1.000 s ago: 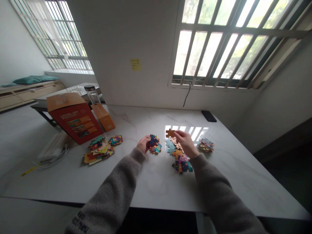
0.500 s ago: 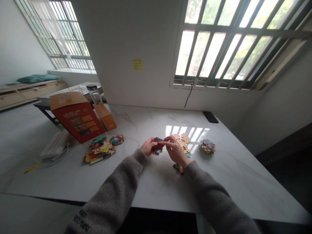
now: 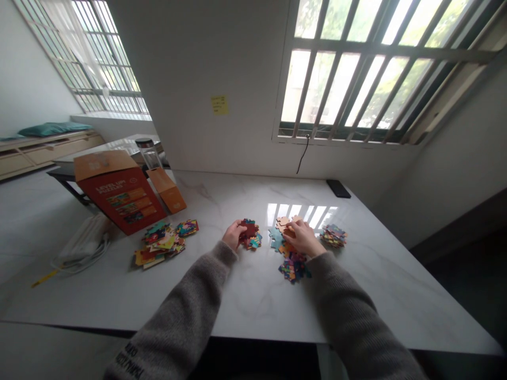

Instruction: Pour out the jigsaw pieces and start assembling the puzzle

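My left hand [image 3: 233, 234] is closed on a small stack of colourful puzzle pieces [image 3: 250, 234] that rests on the white marble table [image 3: 245, 301]. My right hand [image 3: 303, 237] lies on a loose pile of face-down brown and blue pieces [image 3: 279, 232], its fingers curled onto one of them. Just below that hand sits a cluster of face-up coloured pieces [image 3: 293, 266]. Both arms wear grey knit sleeves.
A small stack of pieces [image 3: 333, 235] lies right of my right hand, a larger spread of pieces [image 3: 164, 243] to the left. A red puzzle box [image 3: 122, 192] and an orange box [image 3: 168, 190] stand at back left, white cables [image 3: 85, 245] beside them. A dark phone [image 3: 338, 188] lies near the wall.
My right hand carried a brown piece over to the stack in my left hand, then drew back right and came down on the loose pile. The left hand stayed on its stack.
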`<action>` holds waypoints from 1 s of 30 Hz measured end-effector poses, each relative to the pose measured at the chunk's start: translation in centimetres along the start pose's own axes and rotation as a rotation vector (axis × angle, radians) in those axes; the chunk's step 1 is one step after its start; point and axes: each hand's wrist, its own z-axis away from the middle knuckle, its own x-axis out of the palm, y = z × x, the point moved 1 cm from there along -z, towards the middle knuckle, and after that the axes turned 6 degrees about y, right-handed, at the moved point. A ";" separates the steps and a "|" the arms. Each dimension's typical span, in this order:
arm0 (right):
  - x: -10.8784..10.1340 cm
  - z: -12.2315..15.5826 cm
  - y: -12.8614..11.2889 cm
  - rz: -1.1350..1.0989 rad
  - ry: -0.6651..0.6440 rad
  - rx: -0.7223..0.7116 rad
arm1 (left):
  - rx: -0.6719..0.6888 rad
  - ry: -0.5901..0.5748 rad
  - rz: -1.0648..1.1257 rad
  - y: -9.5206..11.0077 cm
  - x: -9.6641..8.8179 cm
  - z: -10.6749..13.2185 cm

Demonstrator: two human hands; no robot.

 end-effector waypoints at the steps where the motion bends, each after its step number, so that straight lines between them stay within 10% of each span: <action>1: 0.0 0.0 -0.2 0.002 -0.005 0.005 | -0.001 0.000 -0.003 0.0 0.0 0.0; 10: -1.4 0.0 -0.1 -0.102 0.079 0.060 | -0.002 0.019 -0.025 0.2 0.1 0.1; 15: -2.3 -0.4 -0.3 -0.649 0.326 0.232 | -0.001 0.035 -0.025 -0.1 0.1 -0.1; 20: -1.9 -0.5 -3.3 -1.348 0.195 0.343 | -0.005 0.018 -0.061 -0.3 -0.1 -0.4; 30: -0.6 0.3 -6.0 -1.372 0.038 0.339 | 0.064 0.018 -0.126 -0.3 -0.3 -0.4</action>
